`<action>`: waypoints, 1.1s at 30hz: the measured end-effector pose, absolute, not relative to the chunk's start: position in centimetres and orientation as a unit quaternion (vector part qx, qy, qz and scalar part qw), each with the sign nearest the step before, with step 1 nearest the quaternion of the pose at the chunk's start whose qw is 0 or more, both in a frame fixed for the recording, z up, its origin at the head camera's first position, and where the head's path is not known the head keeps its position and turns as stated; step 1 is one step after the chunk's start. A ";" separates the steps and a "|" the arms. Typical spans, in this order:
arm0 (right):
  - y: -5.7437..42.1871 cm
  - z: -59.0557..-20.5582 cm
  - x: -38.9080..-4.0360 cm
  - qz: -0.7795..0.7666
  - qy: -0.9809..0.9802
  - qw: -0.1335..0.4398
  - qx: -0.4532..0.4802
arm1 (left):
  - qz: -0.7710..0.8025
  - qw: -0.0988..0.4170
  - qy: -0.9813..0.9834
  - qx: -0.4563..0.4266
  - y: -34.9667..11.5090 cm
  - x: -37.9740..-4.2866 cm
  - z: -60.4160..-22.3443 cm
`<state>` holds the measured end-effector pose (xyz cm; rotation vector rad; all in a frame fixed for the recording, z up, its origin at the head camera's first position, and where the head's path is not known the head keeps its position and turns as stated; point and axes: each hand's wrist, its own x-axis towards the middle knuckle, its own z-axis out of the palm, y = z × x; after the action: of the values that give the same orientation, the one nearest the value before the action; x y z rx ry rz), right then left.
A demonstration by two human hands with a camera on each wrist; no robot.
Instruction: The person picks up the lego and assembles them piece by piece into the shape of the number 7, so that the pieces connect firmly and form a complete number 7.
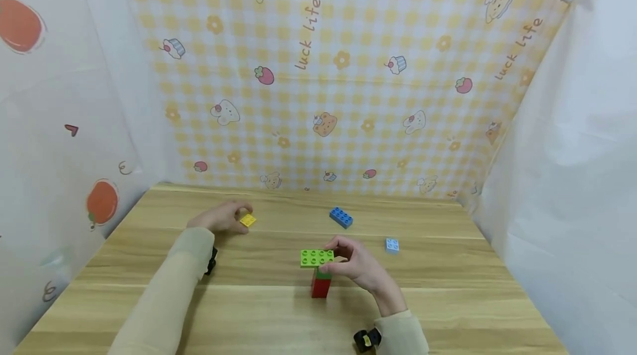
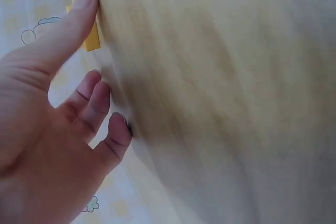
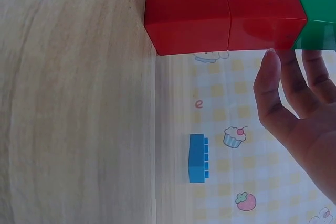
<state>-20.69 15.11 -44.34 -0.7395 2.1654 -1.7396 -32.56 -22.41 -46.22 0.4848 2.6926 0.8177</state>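
My left hand (image 1: 223, 218) is around a small yellow toy brick (image 1: 247, 220) at the back left of the table, thumb and fingers apart on either side. In the left wrist view the thumb overlaps the yellow brick (image 2: 92, 39), while the other fingers sit lower, near the wood. At the middle, my right hand (image 1: 355, 262) holds the upper part of an upright brick tower (image 1: 320, 287), thumb in front and fingers behind. The tower has two red bricks (image 3: 189, 14), a dark green brick (image 3: 319, 17) and a lime green brick (image 1: 311, 258) overhanging left on top.
On the wooden table (image 1: 269, 311), a blue brick (image 1: 341, 217) lies behind the tower and a light blue brick (image 1: 392, 245) to its right. A checked cloth (image 1: 318, 95) hangs along the back edge, with white cloth (image 1: 562, 178) at the sides.
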 end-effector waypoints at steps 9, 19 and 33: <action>15.1 -44.1 -20.5 -0.595 0.752 0.138 -0.248 | 0.294 0.178 0.926 0.153 -22.5 -32.8 -45.9; 15.0 -44.2 -20.6 -0.597 0.748 0.137 -0.257 | 0.325 0.160 0.919 0.155 -22.5 -32.7 -46.4; 15.1 -44.2 -20.7 -0.589 0.754 0.132 -0.258 | 0.369 0.129 0.905 0.171 -21.0 -31.2 -45.7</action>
<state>-20.68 15.11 -44.19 -0.7494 2.1882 -1.7100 -31.21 -21.03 -45.68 0.4977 2.6299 1.0722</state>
